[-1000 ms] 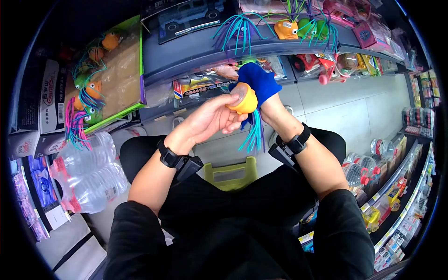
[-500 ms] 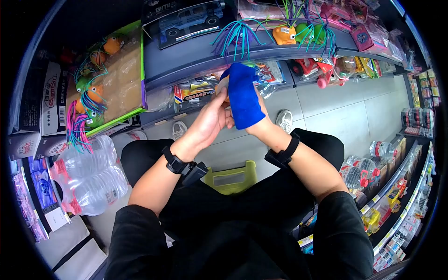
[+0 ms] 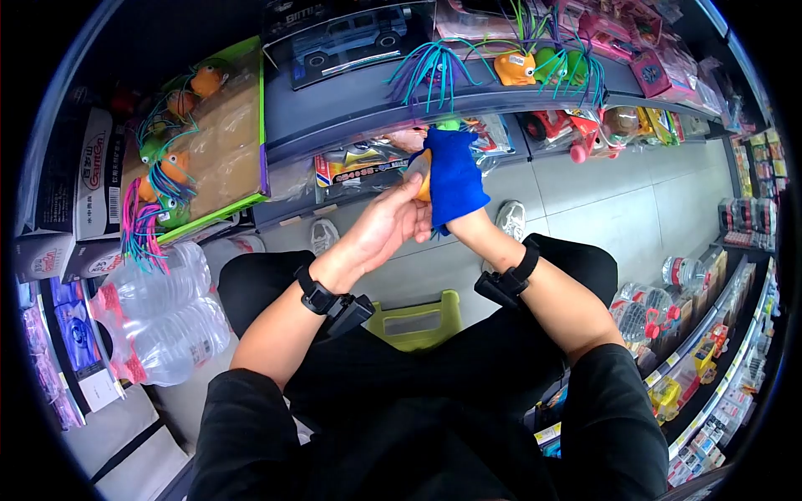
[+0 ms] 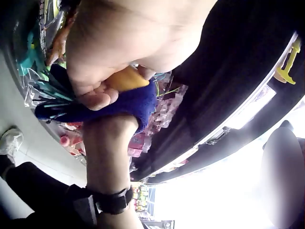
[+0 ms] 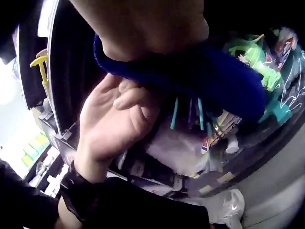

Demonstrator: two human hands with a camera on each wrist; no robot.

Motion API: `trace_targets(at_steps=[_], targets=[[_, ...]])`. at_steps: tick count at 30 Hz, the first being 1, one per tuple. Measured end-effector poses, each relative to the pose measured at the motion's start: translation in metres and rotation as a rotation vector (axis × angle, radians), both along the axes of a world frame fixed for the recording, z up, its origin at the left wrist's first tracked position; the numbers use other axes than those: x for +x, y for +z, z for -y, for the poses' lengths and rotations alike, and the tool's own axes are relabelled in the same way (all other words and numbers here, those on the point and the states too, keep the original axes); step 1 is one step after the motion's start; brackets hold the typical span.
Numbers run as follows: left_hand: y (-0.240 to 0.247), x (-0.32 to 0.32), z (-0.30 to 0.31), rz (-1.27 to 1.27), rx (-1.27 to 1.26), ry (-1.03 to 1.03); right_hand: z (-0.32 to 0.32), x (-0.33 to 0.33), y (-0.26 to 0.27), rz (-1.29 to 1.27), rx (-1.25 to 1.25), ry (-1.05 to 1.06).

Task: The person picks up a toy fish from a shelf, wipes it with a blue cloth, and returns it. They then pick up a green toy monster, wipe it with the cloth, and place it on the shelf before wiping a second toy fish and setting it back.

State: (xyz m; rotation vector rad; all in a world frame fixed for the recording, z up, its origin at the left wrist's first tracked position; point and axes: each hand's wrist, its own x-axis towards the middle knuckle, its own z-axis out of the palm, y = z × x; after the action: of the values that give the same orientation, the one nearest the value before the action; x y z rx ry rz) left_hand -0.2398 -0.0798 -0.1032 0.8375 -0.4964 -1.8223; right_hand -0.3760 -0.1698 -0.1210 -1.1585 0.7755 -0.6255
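Note:
My left hand (image 3: 380,225) grips a yellow-orange rubber toy (image 3: 424,177), thumb over its near side and fingers curled beneath. Teal and dark strands (image 4: 55,93) hang from the toy past the fingers in the left wrist view. A blue cloth (image 3: 458,179) lies over my right hand (image 3: 466,227), which holds it against the toy's right side. The cloth hides the right fingers and much of the toy. Both hands meet in front of the shelf edge, above the floor.
Similar stringy toys (image 3: 515,68) sit on the shelf (image 3: 351,104) ahead, beside a boxed toy car (image 3: 355,37). An open carton (image 3: 221,154) at left holds several more. Water bottles (image 3: 171,321) stand below it. A green stool (image 3: 413,321) is between the knees.
The yellow-orange toy, held out with its strands hanging down a second ago, is now mostly behind the blue cloth. The right hand swung the cloth over it, then shifted slightly right.

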Motion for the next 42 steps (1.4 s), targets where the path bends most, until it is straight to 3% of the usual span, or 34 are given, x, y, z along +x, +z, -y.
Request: trace_targets(at_steps=[9, 11, 15, 18, 22, 23, 25, 27, 31, 34, 35, 39, 42], targets=[[0.007, -0.011, -0.003, 0.229, 0.051, 0.035, 0.018, -0.004, 0.021, 0.014, -0.210, 0.074], [0.007, -0.014, -0.002, 0.280, 0.032, 0.045, 0.020, -0.002, 0.011, 0.098, -0.046, 0.029], [0.007, -0.013, -0.003, 0.656, -0.142, -0.071, 0.026, -0.009, 0.031, 0.115, 0.220, 0.083], [0.014, -0.013, -0.004, 0.659, -0.227, -0.130, 0.028, -0.014, 0.028, 0.159, 0.181, 0.114], [0.022, -0.003, -0.003, 0.361, -0.145, -0.265, 0.023, -0.012, 0.037, 0.228, 0.234, 0.134], [0.014, -0.002, -0.002, 0.303, -0.121, -0.275, 0.027, -0.012, 0.018, 0.280, 0.285, 0.180], [0.019, -0.005, 0.000, 0.106, -0.083, -0.187, 0.029, -0.008, 0.004, 0.312, 0.345, 0.193], [0.015, -0.005, 0.003, -0.070, -0.034, -0.115, 0.032, -0.009, 0.007, 0.283, 0.282, 0.190], [0.001, -0.002, 0.012, -0.107, -0.025, 0.065, 0.038, -0.007, 0.025, 0.233, 0.102, 0.149], [0.007, -0.009, 0.017, -0.013, 0.084, 0.229, 0.038, -0.001, 0.009, -0.118, -0.525, 0.102], [-0.003, -0.007, 0.017, -0.055, 0.064, 0.180, 0.033, -0.007, 0.008, -0.149, -0.603, 0.095], [0.006, -0.028, 0.005, -0.073, 0.169, 0.027, 0.022, -0.009, 0.001, -0.133, -0.555, 0.037], [-0.005, -0.026, 0.001, -0.095, 0.091, 0.020, 0.021, -0.008, 0.001, -0.162, -0.578, 0.057]])
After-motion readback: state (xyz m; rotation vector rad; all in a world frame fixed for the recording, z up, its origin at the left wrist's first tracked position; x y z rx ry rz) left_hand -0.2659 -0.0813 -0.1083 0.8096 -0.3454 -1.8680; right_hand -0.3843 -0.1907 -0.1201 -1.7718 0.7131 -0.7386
